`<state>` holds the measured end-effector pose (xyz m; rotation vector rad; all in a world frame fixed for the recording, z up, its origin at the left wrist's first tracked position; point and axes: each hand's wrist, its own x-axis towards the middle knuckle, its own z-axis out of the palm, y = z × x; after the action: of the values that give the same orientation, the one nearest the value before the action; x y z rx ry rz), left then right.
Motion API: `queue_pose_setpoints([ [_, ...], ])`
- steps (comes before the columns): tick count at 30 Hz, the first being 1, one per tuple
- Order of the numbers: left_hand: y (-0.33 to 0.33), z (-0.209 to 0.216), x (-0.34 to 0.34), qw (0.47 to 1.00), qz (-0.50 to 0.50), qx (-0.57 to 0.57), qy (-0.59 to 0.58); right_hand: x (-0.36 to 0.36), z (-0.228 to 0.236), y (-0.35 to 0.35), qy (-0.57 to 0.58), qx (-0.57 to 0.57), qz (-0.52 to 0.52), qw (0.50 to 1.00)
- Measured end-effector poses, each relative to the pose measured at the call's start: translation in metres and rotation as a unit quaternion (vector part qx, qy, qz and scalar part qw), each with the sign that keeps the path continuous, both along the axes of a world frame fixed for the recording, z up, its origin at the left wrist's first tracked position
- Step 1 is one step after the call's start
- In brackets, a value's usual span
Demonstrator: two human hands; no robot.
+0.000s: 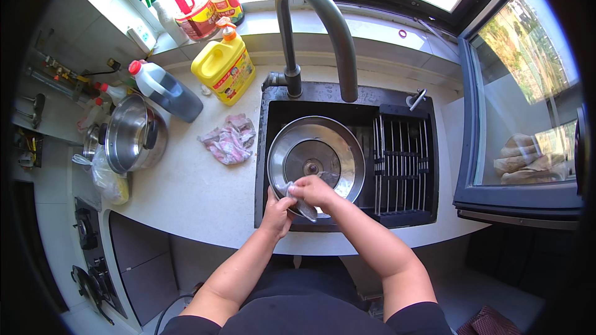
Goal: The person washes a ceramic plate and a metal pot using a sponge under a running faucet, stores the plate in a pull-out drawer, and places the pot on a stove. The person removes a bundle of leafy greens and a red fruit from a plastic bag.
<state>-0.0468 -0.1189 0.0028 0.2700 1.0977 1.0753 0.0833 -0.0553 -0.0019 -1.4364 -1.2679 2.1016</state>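
Observation:
A wide, round steel pot lid (347, 149) is held over the left side of the black sink (264, 149). It has a shiny broad rim and a darker round middle with a small round fitting at its centre. My left hand (277, 214) is closed on the lid's near-left edge, thumb on top. A wet greyish cloth (306, 211) is pinched in my right hand (313, 191), which presses it against the near inner rim, close to my left thumb. Part of the cloth is hidden under my fingers.
The dark faucet (347, 56) arches over the sink, beside a drying rack (400, 161). On the counter lie a pink-white rag (230, 139), a yellow pump jug (225, 65), a dark-liquid jug (164, 90) and a steel pot (133, 136). An open window (465, 118) juts in at right.

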Motion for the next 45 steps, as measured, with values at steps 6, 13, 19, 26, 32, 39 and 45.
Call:
queue_pose_setpoints([
  [6,0.000,0.016,0.006,0.998,-0.024,0.036,-0.043,-0.013,0.002,0.038,0.164,-0.136,-0.273,0.938],
  [13,0.000,0.011,0.014,1.000,0.002,0.023,-0.008,-0.035,-0.007,0.022,-0.077,0.091,-0.221,0.968],
  [19,0.004,0.007,0.015,0.998,0.012,0.051,0.024,-0.026,0.010,0.015,-0.220,0.123,-0.142,0.957],
  [26,-0.015,0.010,0.027,1.000,-0.004,0.015,0.005,-0.036,0.006,0.045,-0.335,0.244,-0.316,0.854],
  [32,-0.009,-0.005,0.016,1.000,0.007,0.007,0.013,-0.028,0.032,0.016,-0.366,0.193,0.065,0.908],
  [39,-0.011,0.010,0.020,1.000,0.001,0.030,0.003,-0.033,0.042,0.028,-0.389,0.225,0.027,0.893],
  [45,-0.003,0.010,0.008,0.999,-0.001,0.020,-0.037,-0.026,0.036,0.027,-0.363,0.230,0.107,0.896],
])
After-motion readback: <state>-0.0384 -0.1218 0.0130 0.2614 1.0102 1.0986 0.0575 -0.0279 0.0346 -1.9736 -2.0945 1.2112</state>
